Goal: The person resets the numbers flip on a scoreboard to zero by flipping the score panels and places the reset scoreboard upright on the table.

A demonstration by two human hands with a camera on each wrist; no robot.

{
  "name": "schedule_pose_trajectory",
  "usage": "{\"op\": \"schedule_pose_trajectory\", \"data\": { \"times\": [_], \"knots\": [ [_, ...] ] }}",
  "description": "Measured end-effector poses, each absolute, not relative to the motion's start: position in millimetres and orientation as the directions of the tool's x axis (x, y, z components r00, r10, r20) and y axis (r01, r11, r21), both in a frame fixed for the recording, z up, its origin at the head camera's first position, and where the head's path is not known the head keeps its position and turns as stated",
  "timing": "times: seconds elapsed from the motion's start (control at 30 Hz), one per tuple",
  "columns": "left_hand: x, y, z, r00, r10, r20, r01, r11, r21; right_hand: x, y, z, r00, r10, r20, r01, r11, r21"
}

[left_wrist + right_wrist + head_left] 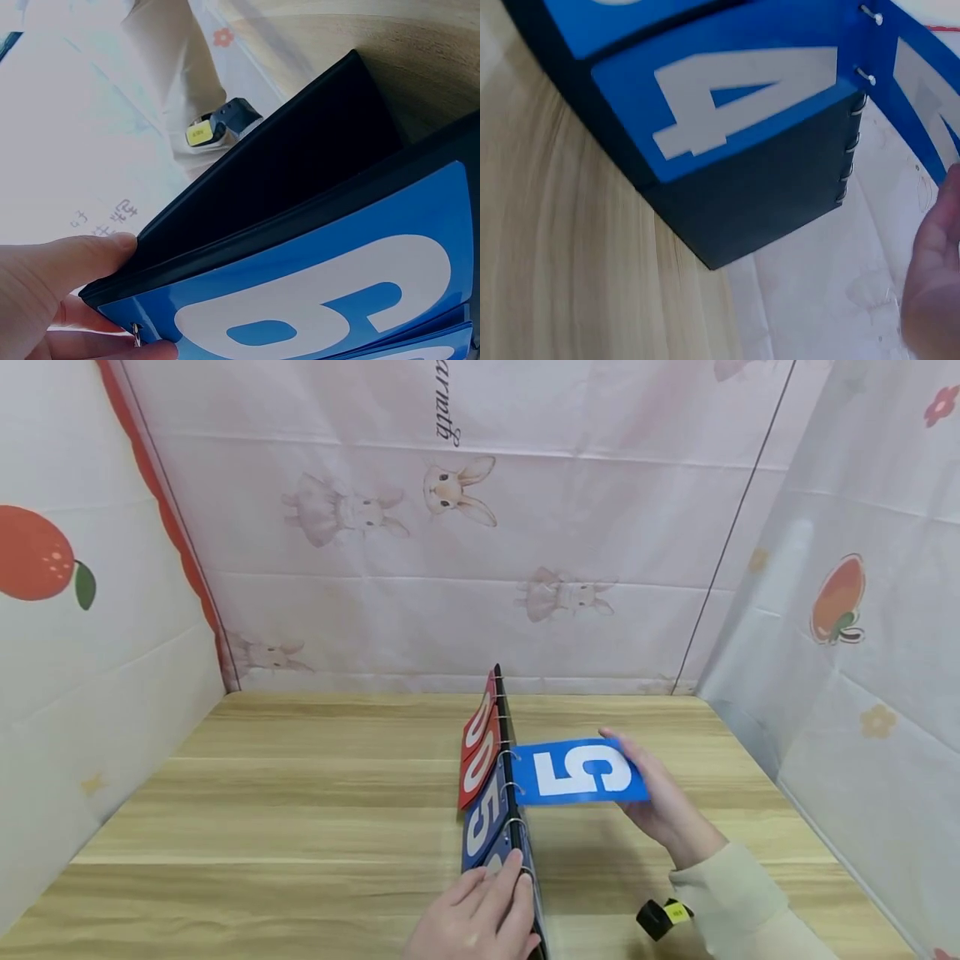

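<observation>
A black tabletop flip scoreboard (pixel 504 710) stands like a tent on the table, its number cards hung on metal rings along the top edge. Red cards (pixel 480 752) showing 0 hang at its far end, blue ones nearer. My left hand (pixel 480 914) grips the near end of the top edge; in the left wrist view its thumb (pixel 112 251) lies on the black board, beside a blue card with a 6 (pixel 315 300). My right hand (pixel 663 806) holds the outer edge of a blue card with a 5 (pixel 581 772), swung out to the right. Below it shows a blue 4 card (pixel 720 97).
A wood-grain table (pixel 300 810) extends on both sides of the scoreboard. Printed cloth walls (pixel 375 635) enclose the back and sides. A black device with a yellow label (pixel 663 917) is at the right sleeve (pixel 735 893).
</observation>
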State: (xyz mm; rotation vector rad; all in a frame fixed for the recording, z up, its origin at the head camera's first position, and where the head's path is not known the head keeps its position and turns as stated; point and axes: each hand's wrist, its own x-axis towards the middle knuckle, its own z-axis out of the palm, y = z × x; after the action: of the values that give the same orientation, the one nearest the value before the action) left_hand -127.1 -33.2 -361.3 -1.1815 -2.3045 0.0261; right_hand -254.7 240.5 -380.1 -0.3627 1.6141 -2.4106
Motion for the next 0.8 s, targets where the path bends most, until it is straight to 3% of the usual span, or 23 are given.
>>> {"op": "schedule_pose_trajectory", "data": {
  "times": [0.13, 0.23, 0.37, 0.53, 0.6, 0.7, 0.8],
  "knots": [
    [-127, -34, -361, -0.468, 0.759, 0.452, 0.749, 0.612, -0.254, -252, 238, -383, -0.781, -0.476, 0.403, 0.009, -0.654, -0.756],
    [-128, -35, -362, -0.464, 0.760, 0.456, 0.748, 0.611, -0.257, -248, 231, -385, -0.689, -0.503, 0.522, -0.077, -0.665, -0.743],
    [-128, -35, -362, -0.462, 0.756, 0.464, 0.749, 0.613, -0.252, -241, 222, -387, -0.680, -0.493, 0.543, -0.212, -0.577, -0.789],
    [-128, -34, -363, -0.445, 0.755, 0.481, 0.747, 0.610, -0.265, -237, 212, -384, -0.692, -0.471, 0.547, -0.233, -0.571, -0.787],
    [-128, -34, -363, -0.447, 0.757, 0.477, 0.748, 0.609, -0.265, -233, 206, -382, -0.747, -0.443, 0.496, -0.279, -0.468, -0.838],
    [-129, -33, -363, -0.454, 0.760, 0.464, 0.750, 0.608, -0.262, -227, 190, -379, -0.863, -0.364, 0.350, -0.324, -0.133, -0.937],
    [-132, -33, -366, -0.417, 0.754, 0.508, 0.746, 0.603, -0.283, -225, 172, -378, -0.913, -0.307, 0.269, -0.336, 0.191, -0.922]
  ]
}}
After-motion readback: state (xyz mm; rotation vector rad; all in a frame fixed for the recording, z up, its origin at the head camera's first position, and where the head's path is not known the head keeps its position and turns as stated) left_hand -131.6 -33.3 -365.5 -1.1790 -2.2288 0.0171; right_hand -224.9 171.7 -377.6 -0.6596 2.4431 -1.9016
